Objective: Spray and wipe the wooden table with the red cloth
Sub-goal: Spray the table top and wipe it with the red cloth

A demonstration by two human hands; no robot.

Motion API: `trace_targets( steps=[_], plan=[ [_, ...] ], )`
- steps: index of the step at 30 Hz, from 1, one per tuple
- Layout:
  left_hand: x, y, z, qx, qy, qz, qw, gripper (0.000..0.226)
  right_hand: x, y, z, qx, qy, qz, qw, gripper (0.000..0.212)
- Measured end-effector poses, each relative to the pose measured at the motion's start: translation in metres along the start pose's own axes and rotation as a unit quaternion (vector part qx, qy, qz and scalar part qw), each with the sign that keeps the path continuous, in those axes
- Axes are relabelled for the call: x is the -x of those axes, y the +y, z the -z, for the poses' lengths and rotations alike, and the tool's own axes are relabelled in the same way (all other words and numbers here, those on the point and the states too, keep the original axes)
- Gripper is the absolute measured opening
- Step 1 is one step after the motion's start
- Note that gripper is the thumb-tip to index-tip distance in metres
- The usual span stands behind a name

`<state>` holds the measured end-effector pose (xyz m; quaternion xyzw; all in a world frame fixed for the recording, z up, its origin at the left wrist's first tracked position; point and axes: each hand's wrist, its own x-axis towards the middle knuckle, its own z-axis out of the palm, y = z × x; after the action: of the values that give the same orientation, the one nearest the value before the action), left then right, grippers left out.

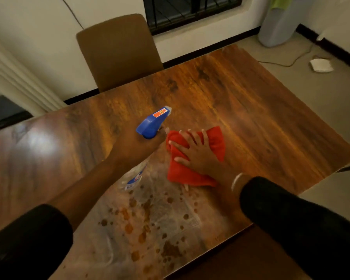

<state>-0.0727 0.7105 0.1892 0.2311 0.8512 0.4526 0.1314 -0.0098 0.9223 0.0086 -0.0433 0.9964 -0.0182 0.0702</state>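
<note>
The wooden table (240, 102) fills most of the view. My left hand (137, 147) grips a clear spray bottle with a blue trigger head (153, 123), held above the table's middle, nozzle pointing away to the far right. Just to its right, my right hand (198, 153) lies flat with spread fingers on the crumpled red cloth (182, 172), pressing it onto the tabletop. Near me the surface is wet, with a greyish film and brown droplets (150, 219).
A brown chair (117, 51) stands at the table's far edge, under a barred window (190, 11). On the floor to the right are a grey bin (279, 25), a cable and a white object (321, 65). A curtain (14, 81) hangs at the left.
</note>
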Motion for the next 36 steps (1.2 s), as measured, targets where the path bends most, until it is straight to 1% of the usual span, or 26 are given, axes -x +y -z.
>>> trace_targets(
  steps=[2, 3, 5, 7, 10, 11, 13, 14, 15, 16, 18, 20, 21, 22, 24, 26, 28, 29, 31, 32, 33, 34, 36],
  plan=[
    [0.013, -0.007, 0.014, 0.003, 0.003, 0.007, 1.000, 0.041, -0.016, -0.011, -0.004, -0.031, 0.014, -0.066, 0.997, 0.065],
    [0.019, -0.011, 0.022, 0.000, 0.001, 0.009, 1.000, 0.044, -0.012, -0.017, -0.007, -0.038, 0.016, -0.066, 0.997, 0.066],
    [0.031, -0.018, 0.038, -0.010, 0.003, 0.012, 1.000, 0.041, 0.018, -0.026, -0.017, -0.033, -0.002, -0.007, 0.999, 0.068],
    [0.042, -0.024, 0.049, -0.011, 0.008, 0.014, 1.000, 0.035, 0.069, -0.034, -0.021, -0.032, -0.046, 0.055, 0.997, 0.070],
    [0.061, -0.034, 0.065, 0.013, 0.026, 0.024, 0.999, 0.030, 0.136, -0.048, -0.022, -0.005, -0.094, 0.136, 0.986, 0.081],
    [0.067, -0.039, 0.071, 0.027, 0.033, 0.024, 0.999, 0.027, 0.147, -0.050, -0.022, 0.005, -0.097, 0.157, 0.983, 0.082],
    [0.084, -0.051, 0.086, 0.044, 0.044, 0.024, 0.998, 0.023, 0.140, -0.051, -0.025, 0.021, -0.076, 0.183, 0.980, 0.077],
    [0.093, -0.057, 0.092, 0.043, 0.048, 0.026, 0.998, 0.022, 0.124, -0.052, -0.028, 0.028, -0.068, 0.178, 0.981, 0.073],
    [0.102, -0.063, 0.097, 0.038, 0.051, 0.029, 0.998, 0.023, 0.103, -0.055, -0.029, 0.032, -0.054, 0.152, 0.986, 0.070],
    [0.111, -0.069, 0.101, 0.034, 0.052, 0.037, 0.997, 0.023, 0.077, -0.060, -0.030, 0.023, -0.037, 0.109, 0.993, 0.068],
    [0.124, -0.078, 0.109, 0.032, 0.055, 0.060, 0.996, 0.024, 0.027, -0.078, -0.024, -0.017, -0.019, -0.011, 1.000, 0.069],
    [0.137, -0.082, 0.118, 0.024, 0.055, 0.074, 0.995, 0.022, -0.002, -0.101, -0.019, -0.047, -0.013, -0.113, 0.992, 0.070],
    [0.143, -0.083, 0.124, 0.022, 0.051, 0.077, 0.995, 0.021, -0.007, -0.112, -0.019, -0.058, -0.002, -0.143, 0.988, 0.070],
    [0.147, -0.083, 0.129, 0.022, 0.045, 0.079, 0.996, 0.022, -0.007, -0.124, -0.020, -0.071, 0.009, -0.156, 0.985, 0.071],
    [0.157, -0.083, 0.140, 0.031, 0.043, 0.077, 0.996, 0.022, 0.011, -0.164, -0.023, -0.080, 0.018, -0.132, 0.988, 0.073],
    [0.168, -0.083, 0.150, 0.041, 0.041, 0.081, 0.995, 0.022, 0.032, -0.215, -0.028, -0.071, 0.009, -0.063, 0.995, 0.071],
    [0.181, -0.086, 0.157, 0.041, 0.035, 0.087, 0.995, 0.019, 0.052, -0.256, -0.036, -0.052, 0.001, 0.031, 0.998, 0.067],
    [0.187, -0.089, 0.163, 0.040, 0.031, 0.090, 0.995, 0.016, 0.054, -0.262, -0.039, -0.044, 0.003, 0.065, 0.997, 0.065],
    [0.201, -0.098, 0.177, 0.034, 0.030, 0.101, 0.994, 0.012, 0.042, -0.244, -0.036, -0.036, 0.013, 0.082, 0.996, 0.061],
    [0.208, -0.103, 0.185, 0.027, 0.034, 0.107, 0.993, 0.013, 0.033, -0.226, -0.035, -0.023, 0.019, 0.060, 0.998, 0.060],
    [0.216, -0.109, 0.194, 0.021, 0.040, 0.110, 0.993, 0.014, 0.022, -0.210, -0.032, -0.022, 0.019, 0.015, 0.999, 0.060],
    [0.224, -0.115, 0.202, 0.017, 0.045, 0.113, 0.992, 0.015, 0.012, -0.196, -0.028, -0.042, 0.006, -0.055, 0.998, 0.059],
    [0.240, -0.129, 0.216, 0.018, 0.051, 0.122, 0.991, 0.015, -0.002, -0.191, -0.023, -0.097, -0.004, -0.192, 0.977, 0.060]
  ],
)
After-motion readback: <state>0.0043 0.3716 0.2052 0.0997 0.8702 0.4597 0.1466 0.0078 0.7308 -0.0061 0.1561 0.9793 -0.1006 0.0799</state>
